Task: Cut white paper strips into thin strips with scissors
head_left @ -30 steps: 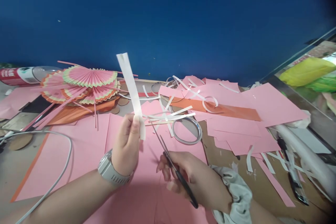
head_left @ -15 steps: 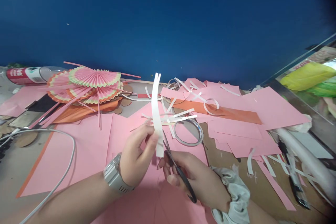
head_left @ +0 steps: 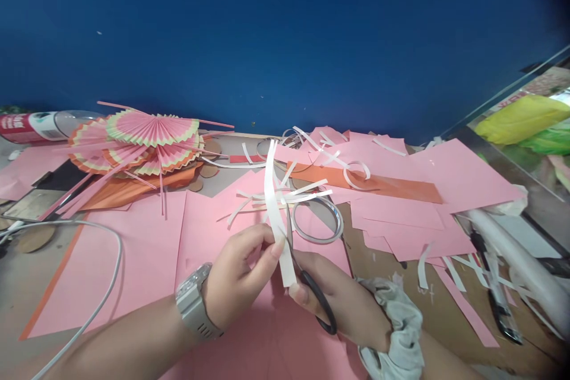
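Counted left of one tape roll (head_left: 321,241): one white paper strip (head_left: 271,202), pinched in nearly closed left hand (head_left: 243,273). Below-left of roll: one pair of scissors (head_left: 317,292), gripped in curled right hand (head_left: 342,303).

My left forearm (head_left: 129,332) slants up from the lower left, and I have the left grip (head_left: 236,279) set in a pinch, thumb (head_left: 267,258) laid out straight, forefinger bent. My right forearm (head_left: 445,362) slants in from the lower right; the right grip (head_left: 341,294) is curled closed, most of its fingers hidden from me. The two grips sit close together.
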`<state>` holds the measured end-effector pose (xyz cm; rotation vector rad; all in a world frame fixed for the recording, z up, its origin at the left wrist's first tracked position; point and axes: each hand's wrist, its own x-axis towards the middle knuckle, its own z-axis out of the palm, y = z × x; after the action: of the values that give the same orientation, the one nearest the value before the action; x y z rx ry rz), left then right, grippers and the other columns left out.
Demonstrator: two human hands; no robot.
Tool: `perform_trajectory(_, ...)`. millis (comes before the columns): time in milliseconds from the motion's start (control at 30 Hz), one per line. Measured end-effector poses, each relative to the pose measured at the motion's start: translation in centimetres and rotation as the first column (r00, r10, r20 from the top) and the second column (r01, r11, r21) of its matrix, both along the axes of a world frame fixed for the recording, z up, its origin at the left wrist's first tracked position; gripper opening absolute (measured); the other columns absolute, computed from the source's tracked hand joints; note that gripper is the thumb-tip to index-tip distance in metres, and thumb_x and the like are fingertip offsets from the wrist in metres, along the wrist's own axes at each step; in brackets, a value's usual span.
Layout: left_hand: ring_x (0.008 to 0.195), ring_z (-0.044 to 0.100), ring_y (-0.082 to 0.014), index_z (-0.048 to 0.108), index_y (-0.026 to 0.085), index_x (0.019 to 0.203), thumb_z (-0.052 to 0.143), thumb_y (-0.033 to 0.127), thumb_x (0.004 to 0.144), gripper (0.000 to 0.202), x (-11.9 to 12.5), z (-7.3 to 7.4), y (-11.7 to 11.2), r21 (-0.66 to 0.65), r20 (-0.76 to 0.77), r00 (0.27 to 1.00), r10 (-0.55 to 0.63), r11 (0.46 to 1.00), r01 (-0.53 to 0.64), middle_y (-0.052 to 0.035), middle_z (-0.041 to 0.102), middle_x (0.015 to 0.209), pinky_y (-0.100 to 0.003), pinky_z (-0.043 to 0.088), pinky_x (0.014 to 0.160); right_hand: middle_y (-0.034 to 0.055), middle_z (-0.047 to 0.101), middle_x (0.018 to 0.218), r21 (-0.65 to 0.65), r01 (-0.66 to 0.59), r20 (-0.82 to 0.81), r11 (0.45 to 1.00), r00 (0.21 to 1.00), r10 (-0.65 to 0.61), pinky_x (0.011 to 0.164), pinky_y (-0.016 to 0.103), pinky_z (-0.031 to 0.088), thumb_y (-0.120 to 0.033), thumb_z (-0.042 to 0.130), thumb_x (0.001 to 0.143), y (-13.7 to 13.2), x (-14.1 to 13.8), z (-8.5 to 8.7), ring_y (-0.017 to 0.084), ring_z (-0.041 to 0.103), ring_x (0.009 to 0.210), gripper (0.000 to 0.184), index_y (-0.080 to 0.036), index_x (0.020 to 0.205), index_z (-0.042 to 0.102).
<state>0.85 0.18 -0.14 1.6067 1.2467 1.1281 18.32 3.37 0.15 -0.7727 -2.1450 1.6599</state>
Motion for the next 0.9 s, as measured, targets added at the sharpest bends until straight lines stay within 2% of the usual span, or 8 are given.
perform_trajectory(100, 0.059, 0.043, -0.0097, 0.048, 0.018, 0.073, 0.041, 0.029, 0.094, 0.025, 0.07, 0.04, -0.12, -0.062, 0.043, 0.999, -0.030, 0.998, 0.033, 0.0021, 0.049, 0.065, -0.022, 0.039, 0.057, -0.0024, 0.039, 0.073, -0.055, 0.009, -0.033, 0.998, 0.999, -0.011, 0.059, 0.025, 0.031, -0.053, 0.041, 0.091, -0.11, 0.02, 0.18, 0.012, 0.033, 0.064, 0.035, -0.019, 0.092, 0.048)
perform_trajectory(233, 0.059, 0.045, -0.0102, 0.049, 0.019, 0.074, 0.042, 0.032, 0.094, 0.025, 0.09, 0.11, -0.14, -0.108, 0.093, 0.995, -0.043, 0.993, 0.053, 0.0013, 0.051, 0.065, -0.023, 0.039, 0.056, -0.0022, 0.036, 0.073, -0.072, -0.018, -0.027, 0.997, 0.999, 0.016, 0.059, 0.025, 0.030, -0.059, 0.040, 0.089, 0.17, 0.05, 0.46, 0.013, 0.033, 0.066, 0.042, -0.018, 0.090, 0.049)
perform_trajectory(433, 0.051, 0.055, -0.0093, 0.049, 0.020, 0.077, 0.041, 0.031, 0.095, 0.023, 0.22, -0.04, -0.22, -0.208, 0.295, 0.951, -0.093, 0.965, 0.159, 0.0021, 0.059, 0.059, -0.021, 0.041, 0.050, -0.0012, 0.044, 0.075, -0.107, -0.051, -0.012, 0.993, 0.999, 0.050, 0.061, 0.026, 0.033, -0.068, 0.036, 0.086, 0.50, 0.09, 0.65, 0.014, 0.040, 0.067, 0.051, -0.018, 0.088, 0.047)
perform_trajectory(533, 0.051, 0.057, -0.0094, 0.049, 0.020, 0.078, 0.042, 0.031, 0.095, 0.021, 0.31, 0.01, -0.17, -0.215, 0.299, 0.950, -0.085, 0.964, 0.154, 0.0020, 0.060, 0.061, -0.022, 0.043, 0.050, -0.0001, 0.048, 0.077, -0.104, -0.060, 0.004, 0.993, 0.998, 0.061, 0.061, 0.026, 0.033, -0.070, 0.033, 0.086, 0.50, -0.01, 0.82, 0.014, 0.043, 0.067, 0.053, -0.018, 0.089, 0.047)
perform_trajectory(700, 0.051, 0.059, -0.0096, 0.049, 0.020, 0.078, 0.042, 0.030, 0.095, 0.021, 0.35, 0.11, -0.09, -0.214, 0.303, 0.949, -0.087, 0.964, 0.157, 0.0022, 0.059, 0.061, -0.021, 0.045, 0.050, -0.0012, 0.043, 0.072, -0.086, -0.043, 0.020, 0.995, 0.999, 0.045, 0.061, 0.027, 0.033, -0.074, 0.030, 0.084, 0.41, -0.06, 0.73, 0.013, 0.038, 0.064, 0.058, -0.018, 0.087, 0.046)
perform_trajectory(900, 0.052, 0.057, -0.0105, 0.050, 0.021, 0.079, 0.043, 0.030, 0.094, 0.019, 0.36, -0.17, -0.25, -0.208, 0.316, 0.946, -0.077, 0.967, 0.148, 0.0015, 0.060, 0.064, -0.023, 0.043, 0.050, -0.0017, 0.043, 0.071, -0.117, -0.018, 0.017, 0.993, 1.000, 0.020, 0.061, 0.027, 0.034, -0.072, 0.034, 0.084, 0.25, 0.04, 0.30, 0.013, 0.038, 0.063, 0.055, -0.018, 0.085, 0.047)
